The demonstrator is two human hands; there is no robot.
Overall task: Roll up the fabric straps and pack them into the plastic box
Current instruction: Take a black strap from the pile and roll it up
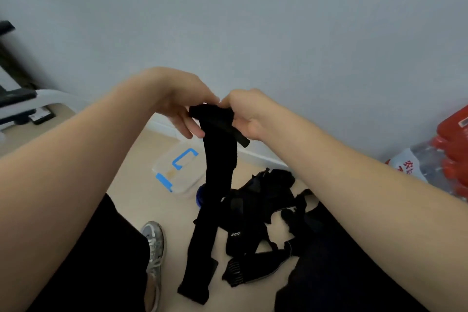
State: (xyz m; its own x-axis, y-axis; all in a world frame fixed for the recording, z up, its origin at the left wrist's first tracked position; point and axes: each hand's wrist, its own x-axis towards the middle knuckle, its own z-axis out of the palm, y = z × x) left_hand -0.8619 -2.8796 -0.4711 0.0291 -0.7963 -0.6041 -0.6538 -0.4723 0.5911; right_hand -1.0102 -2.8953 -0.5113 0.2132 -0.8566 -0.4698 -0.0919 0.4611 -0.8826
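Observation:
A long black fabric strap hangs from my two raised hands down to the floor. My left hand pinches its top end from the left, and my right hand grips the same folded end from the right. A short tab of the strap sticks out below my right hand. On the floor behind the strap stands the clear plastic box with blue latches, open on top. More black straps lie in a heap to the right of the hanging strap.
A silver sneaker and dark trouser legs sit at the bottom left and right. A pack of red-capped water bottles stands at the right by the wall. A white chair base is at the left. A blue round object lies beside the box.

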